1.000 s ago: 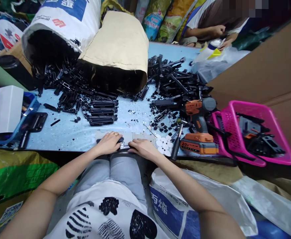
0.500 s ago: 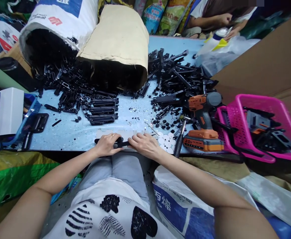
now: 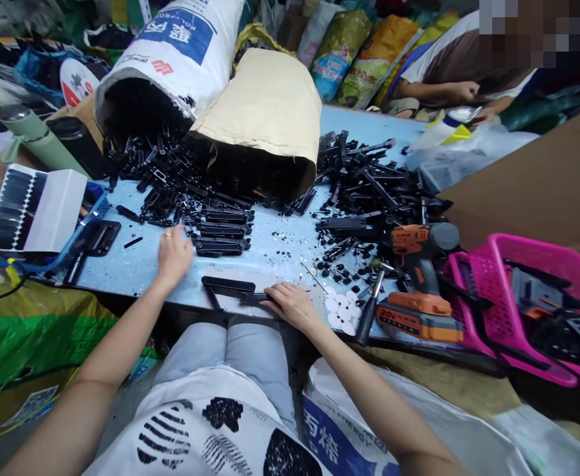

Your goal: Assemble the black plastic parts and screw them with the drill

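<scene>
Clock read from mid-view. Wearer's hands: 2, left hand [image 3: 175, 254] at 9, right hand [image 3: 292, 304] at 6. Hinged black piece [image 3: 228, 286]: 1, at 8. Row of black arms [image 3: 223, 231] at 9: at least 3. Drill [image 3: 421, 277]: 1, past 3. Hammer [image 3: 372, 307]: 1, at 4. White discs [image 3: 342, 311] at 5: overlapping, roughly ten. Open sacks: 2, white sack [image 3: 191, 56] at 11, cream sack [image 3: 270, 99] at 12. Tumblers: 2, green tumbler [image 3: 42, 139] and black tumbler [image 3: 76, 145], both towards 10. Blue basket [image 3: 96, 206]: 1, at 9. Co-worker [image 3: 456, 63]: 1, towards 2.

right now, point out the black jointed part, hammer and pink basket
Black jointed part [image 3: 228, 286], head view: long upper bar.
Hammer [image 3: 368, 318], head view: black handle.
Pink basket [image 3: 500, 294], head view: perforated wall.
</scene>
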Tool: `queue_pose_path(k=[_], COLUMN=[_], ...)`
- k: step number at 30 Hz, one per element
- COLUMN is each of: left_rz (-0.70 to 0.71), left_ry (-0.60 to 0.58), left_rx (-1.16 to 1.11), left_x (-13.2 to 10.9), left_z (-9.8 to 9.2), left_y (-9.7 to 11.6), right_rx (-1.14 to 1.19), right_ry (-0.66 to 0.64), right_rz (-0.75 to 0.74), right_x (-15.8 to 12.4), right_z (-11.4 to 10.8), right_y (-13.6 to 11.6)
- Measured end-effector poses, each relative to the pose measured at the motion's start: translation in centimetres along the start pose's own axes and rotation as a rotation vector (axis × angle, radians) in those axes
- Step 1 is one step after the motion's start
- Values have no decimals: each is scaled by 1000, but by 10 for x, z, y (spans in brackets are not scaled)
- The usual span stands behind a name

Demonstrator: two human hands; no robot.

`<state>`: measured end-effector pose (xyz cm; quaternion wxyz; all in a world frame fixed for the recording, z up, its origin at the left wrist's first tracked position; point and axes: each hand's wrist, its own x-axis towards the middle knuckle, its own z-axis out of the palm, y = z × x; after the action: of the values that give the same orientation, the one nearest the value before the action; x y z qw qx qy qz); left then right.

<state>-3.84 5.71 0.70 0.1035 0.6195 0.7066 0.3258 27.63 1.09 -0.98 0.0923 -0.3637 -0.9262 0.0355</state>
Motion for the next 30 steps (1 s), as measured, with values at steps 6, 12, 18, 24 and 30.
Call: queue_pose_path(k=[6,12,18,24,30], left_rz=[-153,-495,-719,-673,-400], left_ry=[-53,-153,-342,-315,-288], left_rx=[26,-824,-1189,-1045,-699], left_x=[20,-28,-55,-58,-56], left_z=[-19,-24,-26,-21,-9], left_y=[-59,-14,1,-5,-1], right_rx=[106,50,31,-3,-32], right_ry=[48,65,15,-75,14], right_rz=[319,801,737,616,446], right_x=[77,161,155,110,134], right_z=[-5,-8,14,11,-3], right_y=[51,151,151,123,100])
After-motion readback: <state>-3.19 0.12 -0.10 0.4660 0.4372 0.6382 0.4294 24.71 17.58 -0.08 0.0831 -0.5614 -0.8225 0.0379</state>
